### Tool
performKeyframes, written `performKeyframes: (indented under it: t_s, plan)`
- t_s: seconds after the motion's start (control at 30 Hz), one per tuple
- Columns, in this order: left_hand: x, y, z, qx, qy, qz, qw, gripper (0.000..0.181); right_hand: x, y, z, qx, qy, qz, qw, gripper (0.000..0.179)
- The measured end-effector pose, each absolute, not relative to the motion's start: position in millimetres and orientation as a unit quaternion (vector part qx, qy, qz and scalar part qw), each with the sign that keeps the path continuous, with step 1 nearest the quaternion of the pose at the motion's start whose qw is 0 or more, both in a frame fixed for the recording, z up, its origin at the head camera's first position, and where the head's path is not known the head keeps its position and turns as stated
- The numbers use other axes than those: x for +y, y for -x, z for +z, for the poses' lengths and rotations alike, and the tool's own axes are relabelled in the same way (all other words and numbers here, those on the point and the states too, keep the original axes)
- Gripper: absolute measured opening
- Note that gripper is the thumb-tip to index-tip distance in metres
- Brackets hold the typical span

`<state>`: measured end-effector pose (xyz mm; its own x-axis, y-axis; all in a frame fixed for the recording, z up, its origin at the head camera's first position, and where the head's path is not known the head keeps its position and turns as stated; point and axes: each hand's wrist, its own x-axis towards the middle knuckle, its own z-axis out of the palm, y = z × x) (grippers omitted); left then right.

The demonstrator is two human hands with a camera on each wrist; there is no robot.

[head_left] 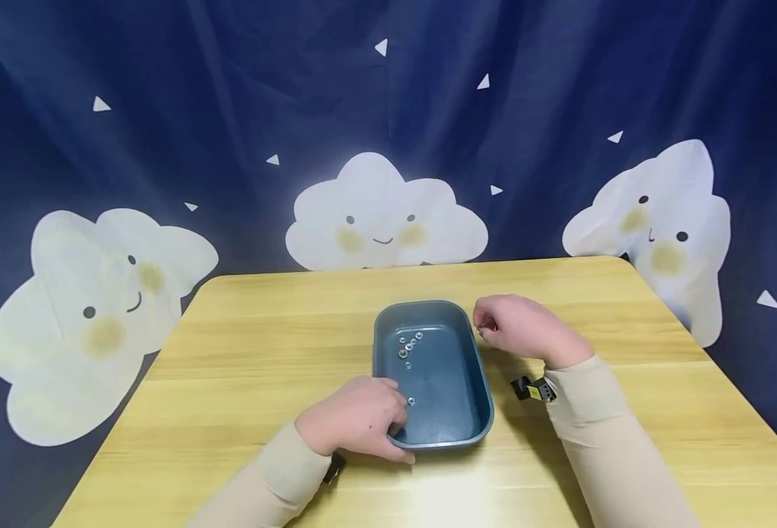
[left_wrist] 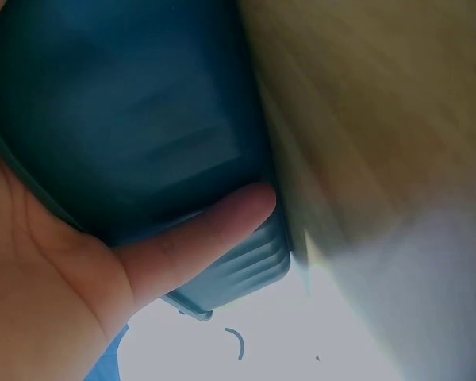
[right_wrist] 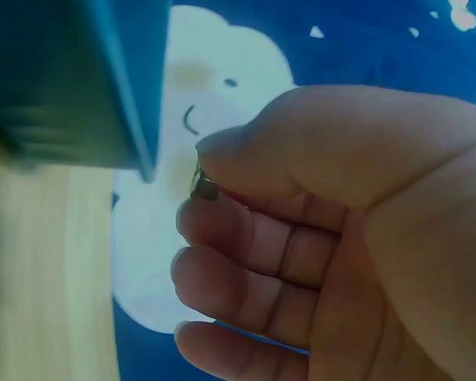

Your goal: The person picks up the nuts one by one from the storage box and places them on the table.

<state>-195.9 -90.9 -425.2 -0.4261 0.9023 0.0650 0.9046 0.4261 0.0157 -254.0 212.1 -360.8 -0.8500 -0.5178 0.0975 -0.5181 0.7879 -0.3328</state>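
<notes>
A dark blue plastic bin (head_left: 451, 414) stands on the wooden table, and several small silver nuts (head_left: 403, 353) lie on its floor, mostly toward the far left. My left hand (head_left: 361, 416) grips the bin's near left corner, fingers over the rim and thumb (left_wrist: 214, 230) against the outer wall. Just beyond the bin's right rim, my right hand (head_left: 523, 328) pinches a small metal nut (right_wrist: 207, 189) between thumb and index finger. The other right fingers are curled below it in the right wrist view. Most of that nut is hidden by the fingertips.
The light wooden table (head_left: 263, 330) extends on both sides of the bin. Behind it hangs a dark blue curtain (head_left: 336, 88) printed with white clouds and triangles. A black wrist camera (head_left: 532, 389) sits under the right cuff.
</notes>
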Motion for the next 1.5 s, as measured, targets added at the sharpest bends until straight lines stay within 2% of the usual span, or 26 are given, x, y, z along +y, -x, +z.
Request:
performKeyframes:
  t_s: [0.37,0.77,1.5]
  plan:
    - [-88,193,-419,-0.852,0.523,-0.01,0.006,0.056,223,272,-390,-0.958,-0.232,0.163,-0.032,0.009]
    - [-89,194,-425,-0.848,0.529,-0.023,0.019,0.058,224,282,-419,-0.964,-0.214,0.139,-0.07,0.008]
    - [-91,193,-422,-0.852,0.524,-0.013,0.013,0.056,225,275,-404,-0.967,-0.199,0.145,-0.06,0.002]
